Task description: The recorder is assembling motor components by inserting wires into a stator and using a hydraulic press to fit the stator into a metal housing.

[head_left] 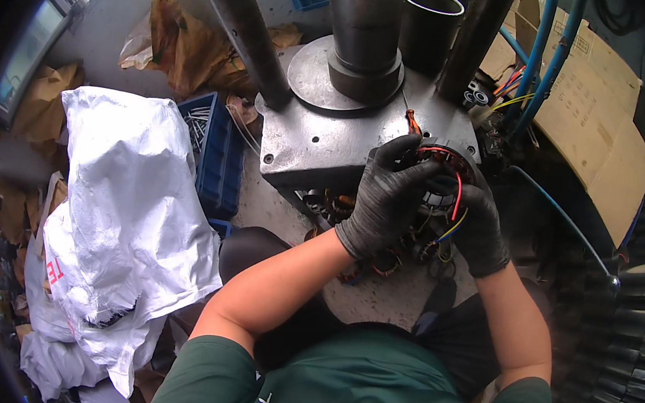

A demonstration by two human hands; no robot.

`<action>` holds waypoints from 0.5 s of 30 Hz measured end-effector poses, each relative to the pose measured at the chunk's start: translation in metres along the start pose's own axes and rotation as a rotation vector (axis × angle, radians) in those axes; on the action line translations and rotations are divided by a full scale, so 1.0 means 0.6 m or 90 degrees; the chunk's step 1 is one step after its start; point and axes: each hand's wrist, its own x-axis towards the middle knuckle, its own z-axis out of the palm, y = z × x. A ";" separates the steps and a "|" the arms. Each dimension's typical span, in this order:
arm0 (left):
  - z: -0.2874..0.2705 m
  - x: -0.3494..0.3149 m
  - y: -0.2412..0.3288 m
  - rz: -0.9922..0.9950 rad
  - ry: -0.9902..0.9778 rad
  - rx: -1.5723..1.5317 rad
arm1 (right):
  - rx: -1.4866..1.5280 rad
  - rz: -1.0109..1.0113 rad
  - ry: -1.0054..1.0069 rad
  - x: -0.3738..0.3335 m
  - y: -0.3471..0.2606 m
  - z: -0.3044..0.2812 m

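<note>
The left hand, in a dark glove, has its fingers bent around the near left side of a motor stator. The right hand, in a dark glove too, grips the right side of the same ring. So both hands hold it, in front of the person, at the near right corner of a metal press table. I cannot tell if the stator touches the table. A red wire bends down from the ring, and a yellow wire shows below, between the hands.

Just past the left hand, a screwdriver with an orange handle lies on the table. Farther back, a flat round disc has a tall metal cup standing over it. A wide metal tube is just behind, to the right. Two thick posts rise at the sides.

To the left is a blue crate with thin metal rods in it, and then a big white sack. To the right are blue hoses, a brown cardboard box and rows of shiny metal parts.
</note>
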 end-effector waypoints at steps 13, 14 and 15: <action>-0.015 0.009 0.045 -0.124 0.032 0.210 | 0.138 0.090 0.023 0.003 0.030 -0.008; -0.020 0.010 0.040 -0.103 0.059 0.242 | 0.138 0.097 0.019 0.005 0.025 0.009; -0.028 0.013 0.033 -0.105 0.067 0.242 | 0.141 0.092 0.020 0.006 0.017 0.033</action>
